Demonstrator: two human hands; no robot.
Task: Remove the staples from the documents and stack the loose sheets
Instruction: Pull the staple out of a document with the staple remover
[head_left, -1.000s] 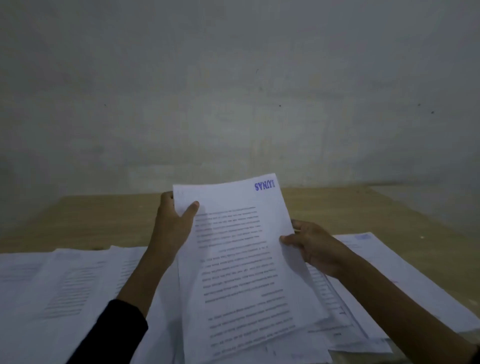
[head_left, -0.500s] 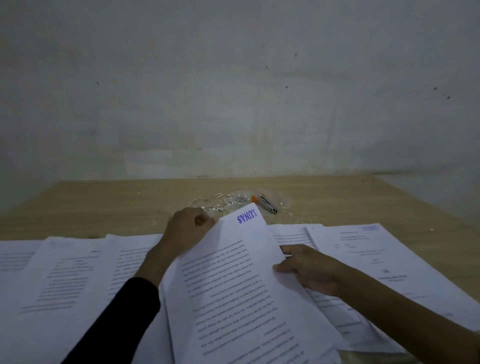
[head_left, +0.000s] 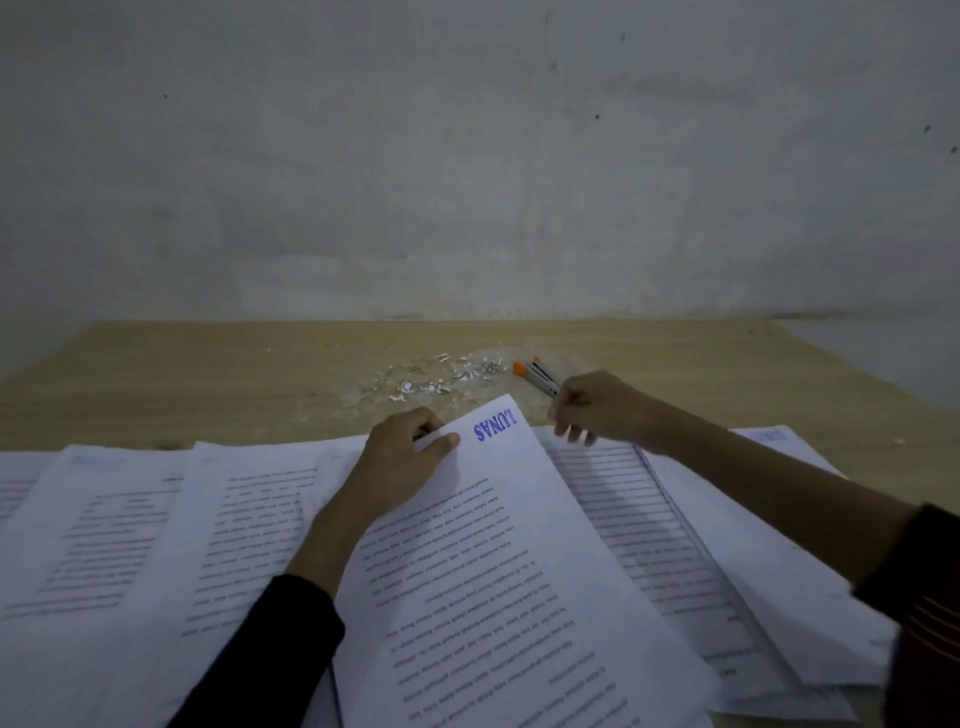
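Note:
A printed document (head_left: 498, 561) with a blue stamp at its far corner lies tilted in front of me. My left hand (head_left: 402, 457) pinches its far left corner, thumb on top. My right hand (head_left: 589, 405) hovers past the document's top, its fingers loosely curled and touching the near end of a metal staple remover with orange tips (head_left: 537, 374). Whether the fingers hold the remover is unclear. A heap of pulled staples (head_left: 441, 379) lies on the wooden table (head_left: 208, 379) just left of the remover.
Loose printed sheets (head_left: 130, 545) spread across the left side of the table. More papers (head_left: 691, 545) are stacked under my right forearm. A grey wall (head_left: 467, 182) rises right behind the table's far edge.
The document came down from upright to lying on the papers. My right hand let go of its right edge and moved forward to the staple remover. The left hand kept its hold.

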